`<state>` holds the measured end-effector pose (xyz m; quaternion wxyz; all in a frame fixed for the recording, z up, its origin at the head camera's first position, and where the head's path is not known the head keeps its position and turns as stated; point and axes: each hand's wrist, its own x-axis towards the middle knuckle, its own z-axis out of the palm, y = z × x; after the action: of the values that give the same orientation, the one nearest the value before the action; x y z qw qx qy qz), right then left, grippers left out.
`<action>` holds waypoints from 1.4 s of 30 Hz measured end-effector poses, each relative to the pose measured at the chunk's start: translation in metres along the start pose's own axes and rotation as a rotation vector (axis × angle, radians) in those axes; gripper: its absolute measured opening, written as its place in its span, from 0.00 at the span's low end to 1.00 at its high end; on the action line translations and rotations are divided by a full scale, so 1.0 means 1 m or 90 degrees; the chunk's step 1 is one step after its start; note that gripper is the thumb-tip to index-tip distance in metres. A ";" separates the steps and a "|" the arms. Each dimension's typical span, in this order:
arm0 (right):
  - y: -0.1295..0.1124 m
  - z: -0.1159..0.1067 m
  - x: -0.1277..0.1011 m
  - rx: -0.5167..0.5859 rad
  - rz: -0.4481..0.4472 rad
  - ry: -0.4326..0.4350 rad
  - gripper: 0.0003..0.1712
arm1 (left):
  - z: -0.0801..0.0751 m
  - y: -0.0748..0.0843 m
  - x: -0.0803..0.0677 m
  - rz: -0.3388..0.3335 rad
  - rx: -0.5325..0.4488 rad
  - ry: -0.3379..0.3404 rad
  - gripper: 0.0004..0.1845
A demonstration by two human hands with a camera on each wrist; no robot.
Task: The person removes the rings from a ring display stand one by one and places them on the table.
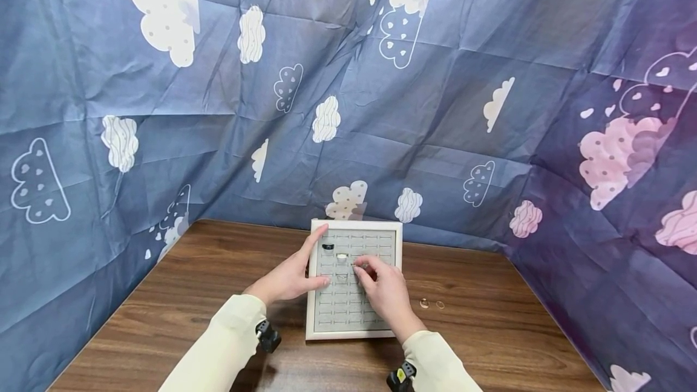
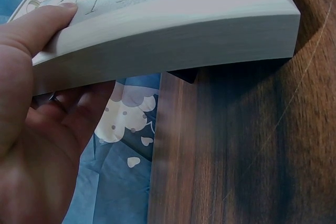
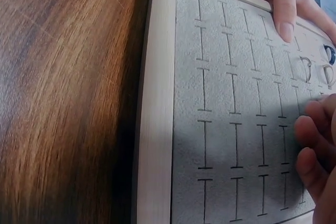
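A ring display board (image 1: 355, 336) with a pale frame and grey slotted padding stands tilted on the table. My left hand (image 1: 288, 274) grips its left edge, thumb on the front and fingers behind, as the left wrist view shows. A dark ring (image 1: 327, 247), a silver ring (image 1: 341, 257) and a thin ring (image 3: 306, 68) sit in slots at the upper left. Over the middle of the padding, my right hand (image 1: 388, 295) pinches a small ring at a slot, mostly hidden by the fingertips. In the right wrist view its other fingers (image 3: 311, 132) curl close over the padding.
On the brown wooden table (image 1: 479, 343), right of the board, lie a gold ring (image 1: 424, 303) and a thinner ring (image 1: 440, 305). A blue cloth (image 1: 370, 156) with printed clouds hangs behind the table and along its sides.
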<state>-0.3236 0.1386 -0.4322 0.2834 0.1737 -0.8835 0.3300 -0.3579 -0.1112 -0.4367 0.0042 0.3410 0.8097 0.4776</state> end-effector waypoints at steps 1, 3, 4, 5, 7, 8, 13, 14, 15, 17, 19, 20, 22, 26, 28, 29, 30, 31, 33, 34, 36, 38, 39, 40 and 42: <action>0.000 0.000 0.000 0.003 -0.001 0.000 0.03 | 0.000 0.000 0.000 0.000 -0.002 -0.001 0.60; 0.001 -0.001 0.000 0.007 -0.005 0.002 0.03 | 0.000 0.000 0.000 0.002 -0.004 -0.002 0.60; 0.001 -0.001 0.000 0.008 -0.009 0.003 0.03 | 0.000 0.000 0.000 0.002 -0.005 -0.002 0.60; 0.001 -0.001 0.000 0.008 -0.012 0.004 0.03 | 0.000 0.000 0.000 0.003 -0.004 -0.001 0.60; 0.002 -0.001 0.000 0.009 -0.018 0.005 0.03 | 0.000 0.000 0.000 0.000 -0.005 -0.001 0.60; 0.003 -0.001 -0.001 0.011 -0.020 0.004 0.03 | 0.000 0.000 0.000 -0.001 -0.005 0.000 0.60; 0.005 -0.001 -0.001 0.025 -0.029 0.000 0.03 | 0.000 0.001 0.000 -0.003 -0.007 0.001 0.60; 0.005 -0.002 -0.002 0.029 -0.032 0.001 0.03 | 0.000 0.001 0.000 -0.001 -0.007 0.001 0.60; 0.005 -0.002 -0.002 0.031 -0.036 0.003 0.03 | 0.000 0.001 0.000 0.003 -0.007 0.001 0.59; 0.005 -0.003 -0.003 0.038 -0.044 0.006 0.04 | 0.000 0.000 0.000 0.005 -0.005 0.002 0.59; 0.004 -0.003 -0.004 0.043 -0.051 0.009 0.05 | 0.000 0.001 0.000 0.005 -0.001 0.002 0.59; 0.005 -0.003 -0.004 0.046 -0.054 0.009 0.05 | 0.000 0.001 0.000 0.004 0.000 0.003 0.60; 0.006 -0.003 -0.004 0.053 -0.060 0.009 0.05 | 0.000 0.001 0.000 0.002 0.006 0.003 0.60; 0.010 -0.002 -0.005 0.072 -0.078 0.016 0.04 | 0.000 0.002 0.000 -0.005 0.013 0.005 0.61; 0.011 -0.003 -0.006 0.083 -0.089 0.020 0.04 | 0.000 0.002 0.000 -0.008 0.016 0.006 0.61; 0.011 -0.003 -0.006 0.090 -0.093 0.023 0.04 | -0.001 0.002 0.000 -0.010 0.015 0.006 0.61; 0.010 -0.004 -0.006 0.095 -0.096 0.024 0.05 | -0.001 0.002 0.001 -0.010 0.016 0.007 0.61; 0.010 -0.005 -0.006 0.099 -0.097 0.023 0.05 | -0.001 0.002 0.001 -0.009 0.016 0.008 0.61; 0.009 -0.007 -0.006 0.103 -0.091 0.020 0.05 | -0.002 0.003 0.001 -0.010 0.014 0.009 0.61; 0.009 -0.008 -0.005 0.103 -0.088 0.018 0.05 | -0.002 0.003 0.001 -0.011 0.014 0.009 0.60; 0.009 -0.009 -0.005 0.102 -0.082 0.013 0.05 | -0.002 0.004 0.001 -0.013 0.012 0.009 0.60; 0.010 -0.011 -0.006 0.100 -0.079 0.009 0.05 | -0.002 0.004 0.001 -0.015 0.010 0.006 0.60; 0.010 -0.011 -0.006 0.098 -0.079 0.008 0.06 | -0.002 0.003 0.000 -0.015 0.010 0.005 0.60; 0.010 -0.012 -0.006 0.097 -0.080 0.008 0.06 | -0.002 0.003 0.000 -0.015 0.012 0.005 0.60; 0.010 -0.013 -0.007 0.093 -0.080 0.007 0.06 | -0.001 0.003 0.000 -0.017 0.015 0.005 0.60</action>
<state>-0.3184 0.1556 -0.4335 0.2949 0.2474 -0.8429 0.3759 -0.3568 -0.1113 -0.4337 0.0034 0.3287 0.8197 0.4690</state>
